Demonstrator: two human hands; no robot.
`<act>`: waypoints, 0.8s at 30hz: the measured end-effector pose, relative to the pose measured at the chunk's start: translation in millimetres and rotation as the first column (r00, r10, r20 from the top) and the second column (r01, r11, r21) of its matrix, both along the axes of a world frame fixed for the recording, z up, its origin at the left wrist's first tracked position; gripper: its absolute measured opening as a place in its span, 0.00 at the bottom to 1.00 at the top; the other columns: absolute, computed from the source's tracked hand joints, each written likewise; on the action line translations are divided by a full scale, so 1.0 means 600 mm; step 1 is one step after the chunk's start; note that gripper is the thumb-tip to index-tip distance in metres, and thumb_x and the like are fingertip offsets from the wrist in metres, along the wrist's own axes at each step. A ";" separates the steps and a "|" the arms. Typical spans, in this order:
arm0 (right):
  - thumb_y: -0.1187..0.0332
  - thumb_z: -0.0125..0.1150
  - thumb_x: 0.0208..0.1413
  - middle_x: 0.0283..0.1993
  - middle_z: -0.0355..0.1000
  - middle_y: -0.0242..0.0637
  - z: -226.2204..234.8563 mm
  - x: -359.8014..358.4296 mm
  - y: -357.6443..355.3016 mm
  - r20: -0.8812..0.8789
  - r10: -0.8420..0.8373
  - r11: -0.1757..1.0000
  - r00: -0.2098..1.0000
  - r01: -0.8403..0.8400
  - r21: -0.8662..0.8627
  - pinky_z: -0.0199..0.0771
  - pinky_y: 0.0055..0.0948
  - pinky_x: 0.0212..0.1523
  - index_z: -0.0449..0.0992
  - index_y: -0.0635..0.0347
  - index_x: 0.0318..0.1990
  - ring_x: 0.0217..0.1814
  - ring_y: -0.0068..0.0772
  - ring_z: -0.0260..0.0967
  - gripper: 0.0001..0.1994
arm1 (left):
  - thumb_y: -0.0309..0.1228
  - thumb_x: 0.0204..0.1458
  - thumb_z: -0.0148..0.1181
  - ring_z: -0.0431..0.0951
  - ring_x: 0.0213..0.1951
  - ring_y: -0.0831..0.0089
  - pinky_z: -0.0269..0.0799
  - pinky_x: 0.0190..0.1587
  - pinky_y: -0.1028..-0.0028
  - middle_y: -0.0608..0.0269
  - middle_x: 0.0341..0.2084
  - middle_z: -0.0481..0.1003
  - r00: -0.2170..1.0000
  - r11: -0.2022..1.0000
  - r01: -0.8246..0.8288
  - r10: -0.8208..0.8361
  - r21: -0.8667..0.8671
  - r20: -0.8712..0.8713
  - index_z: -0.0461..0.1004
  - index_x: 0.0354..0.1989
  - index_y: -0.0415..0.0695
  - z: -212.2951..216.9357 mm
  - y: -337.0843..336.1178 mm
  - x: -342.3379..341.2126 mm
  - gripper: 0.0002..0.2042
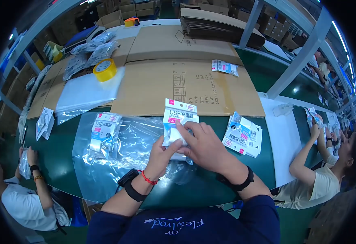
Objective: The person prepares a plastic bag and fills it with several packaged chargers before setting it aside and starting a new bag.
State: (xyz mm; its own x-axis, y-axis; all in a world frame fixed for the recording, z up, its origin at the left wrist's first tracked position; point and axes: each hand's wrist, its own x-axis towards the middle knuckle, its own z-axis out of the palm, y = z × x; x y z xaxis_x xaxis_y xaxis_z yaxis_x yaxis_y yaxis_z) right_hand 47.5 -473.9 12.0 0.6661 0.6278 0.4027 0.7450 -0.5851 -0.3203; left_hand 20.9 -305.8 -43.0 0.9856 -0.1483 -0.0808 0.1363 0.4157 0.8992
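Between my two hands is a white, blue and pink charger packet (180, 109), its header card upright over the table. My left hand (160, 156) closes on its lower left edge. My right hand (204, 147) grips the lower front, thumb and fingers pressed to it; the fingers hide part of the packet. Beneath them, a large clear plastic bag (139, 132) lies spread on the green table (60, 162). Another charger packet (104, 132) rests at the bag's left side. To the right of my hands sits a loose pile of similar packets (241, 136).
Flattened cardboard (149, 85) covers the table's far side, with yellow tape (104, 70) on clear bags (84, 93) and one packet (225, 67). More packets (45, 123) lie at left. Co-workers sit left (31, 199) and right (316, 179). A metal post (298, 61) stands right.
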 end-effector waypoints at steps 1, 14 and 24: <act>0.64 0.65 0.47 0.48 0.65 0.43 -0.002 0.004 -0.003 0.001 0.000 1.000 1.000 0.000 0.002 0.64 0.34 0.48 0.64 0.60 0.59 0.47 0.43 0.62 0.30 | 0.30 0.58 0.54 0.75 0.44 0.74 0.71 0.47 0.74 0.60 0.44 0.74 1.000 1.000 0.000 0.000 0.002 0.001 0.65 0.55 0.39 0.003 0.000 0.000 0.18; 0.70 0.56 0.57 0.52 0.71 0.39 -0.025 0.052 -0.042 -0.757 0.448 0.645 0.477 0.414 0.642 0.62 0.29 0.58 0.69 0.67 0.55 0.54 0.29 0.67 0.18 | 0.27 0.54 0.58 0.73 0.48 0.74 0.71 0.49 0.71 0.58 0.47 0.72 0.994 0.997 -0.018 0.026 -0.072 0.107 0.64 0.55 0.40 0.005 -0.002 0.010 0.20; 0.77 0.58 0.49 0.53 0.72 0.36 -0.011 0.019 -0.038 0.218 0.194 0.962 0.956 -0.229 0.148 0.55 0.42 0.66 0.73 0.57 0.53 0.60 0.39 0.66 0.20 | 0.33 0.58 0.54 0.74 0.47 0.69 0.72 0.48 0.68 0.55 0.47 0.71 0.866 0.679 0.087 -0.413 -0.729 -0.281 0.61 0.58 0.40 0.069 0.024 0.014 0.21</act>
